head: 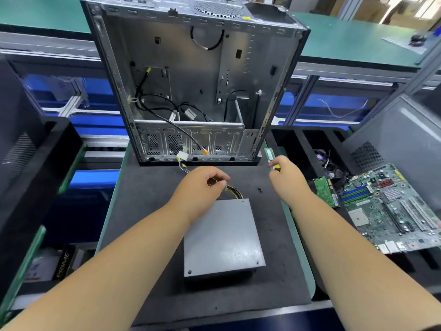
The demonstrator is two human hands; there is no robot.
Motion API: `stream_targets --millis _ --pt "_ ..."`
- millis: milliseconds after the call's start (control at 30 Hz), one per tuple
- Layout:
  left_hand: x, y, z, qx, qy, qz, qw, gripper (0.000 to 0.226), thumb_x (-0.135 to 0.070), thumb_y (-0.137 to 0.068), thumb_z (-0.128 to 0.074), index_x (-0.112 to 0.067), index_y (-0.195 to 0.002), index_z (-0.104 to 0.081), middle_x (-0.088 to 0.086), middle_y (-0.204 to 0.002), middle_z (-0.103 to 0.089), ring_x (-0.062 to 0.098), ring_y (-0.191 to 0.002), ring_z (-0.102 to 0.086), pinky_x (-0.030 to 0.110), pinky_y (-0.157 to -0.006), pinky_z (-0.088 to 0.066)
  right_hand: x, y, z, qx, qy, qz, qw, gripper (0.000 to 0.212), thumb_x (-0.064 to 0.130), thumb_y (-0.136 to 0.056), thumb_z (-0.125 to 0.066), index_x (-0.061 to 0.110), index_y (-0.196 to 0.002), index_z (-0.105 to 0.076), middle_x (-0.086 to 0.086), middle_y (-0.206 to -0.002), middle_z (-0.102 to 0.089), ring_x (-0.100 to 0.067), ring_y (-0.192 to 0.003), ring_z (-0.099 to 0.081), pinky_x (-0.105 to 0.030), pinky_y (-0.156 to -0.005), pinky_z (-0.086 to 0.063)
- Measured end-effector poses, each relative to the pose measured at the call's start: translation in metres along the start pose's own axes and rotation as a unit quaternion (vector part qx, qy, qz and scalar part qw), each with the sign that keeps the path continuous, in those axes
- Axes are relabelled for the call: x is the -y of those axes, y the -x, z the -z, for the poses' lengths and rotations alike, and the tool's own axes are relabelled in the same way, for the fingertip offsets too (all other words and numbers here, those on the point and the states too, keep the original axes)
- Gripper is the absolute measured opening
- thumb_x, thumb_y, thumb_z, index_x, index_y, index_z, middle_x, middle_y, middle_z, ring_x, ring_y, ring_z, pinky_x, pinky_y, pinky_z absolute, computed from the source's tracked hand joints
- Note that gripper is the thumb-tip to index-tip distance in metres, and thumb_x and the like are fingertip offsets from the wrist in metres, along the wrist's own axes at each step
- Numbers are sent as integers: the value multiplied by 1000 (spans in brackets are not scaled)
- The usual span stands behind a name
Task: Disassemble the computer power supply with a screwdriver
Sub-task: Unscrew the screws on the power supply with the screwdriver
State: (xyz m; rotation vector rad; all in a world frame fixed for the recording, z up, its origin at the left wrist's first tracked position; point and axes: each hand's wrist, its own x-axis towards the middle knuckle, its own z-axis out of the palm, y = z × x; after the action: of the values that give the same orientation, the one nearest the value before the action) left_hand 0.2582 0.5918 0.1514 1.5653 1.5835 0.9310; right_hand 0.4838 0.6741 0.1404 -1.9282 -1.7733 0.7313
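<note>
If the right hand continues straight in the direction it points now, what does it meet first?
Probably the green memory stick just beyond the right hand; past it stands the open computer case. Depth is uncertain.

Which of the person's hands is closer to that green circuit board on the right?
Right. The right hand, holding something yellow, hovers just left of the motherboard; the left hand grips the cable bundle farther left, by the power supply.

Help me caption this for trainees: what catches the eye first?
The open computer case stands upright at the far end of the mat, stripped inside. In front of it lies the grey power supply, its wires gripped by the left hand. A circuit board lies to the right.
</note>
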Motion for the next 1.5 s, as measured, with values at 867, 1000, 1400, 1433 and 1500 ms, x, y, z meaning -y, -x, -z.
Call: stream_targets --millis 867,1000,1400,1433,1500 --pt "24 169 -4 -95 -185 90 974 39 -22 -74 -82 -41 -95 -56 -15 -112 -49 10 -107 -53 32 -88 -50 80 188 9 141 -351 282 882 18 3 -99 -49 20 -97 -54 -4 -88 -63 -13 -87 -67 -31 -72 -58" --pt "34 169 0 -90 -189 66 976 27 -32 -76 -83 -39 -89 -60 -18 -101 -54 2 -96 -56 27 -84 -50 89 196 -2 150 -329 281 889 19 3 -99 -50 21 -97 -55 -2 -90 -63 -9 -88 -67 -30 -76 -57" --pt "48 166 13 -53 -160 1 986 23 -30 -81 -80 -40 -89 -61 -18 -96 -56 -2 -92 -55 17 -84 -45 102 209 -16 144 -272 265 914 18 3 -98 -51 20 -97 -56 -7 -92 -62 -4 -81 -65 -38 -78 -56" --pt "48 165 13 -49 -159 -5 986 21 -29 -81 -80 -39 -89 -63 -18 -96 -56 -2 -93 -55 17 -85 -45 102 209 -17 142 -269 266 915 19 3 -98 -51 21 -96 -56 -6 -91 -62 -4 -82 -65 -39 -79 -56" --pt "47 164 15 -37 -155 -16 987 20 -27 -81 -80 -37 -88 -64 -16 -97 -56 0 -94 -55 19 -87 -46 101 208 -17 137 -266 266 916 19 4 -98 -51 22 -96 -56 -4 -90 -61 -6 -83 -66 -39 -78 -57"
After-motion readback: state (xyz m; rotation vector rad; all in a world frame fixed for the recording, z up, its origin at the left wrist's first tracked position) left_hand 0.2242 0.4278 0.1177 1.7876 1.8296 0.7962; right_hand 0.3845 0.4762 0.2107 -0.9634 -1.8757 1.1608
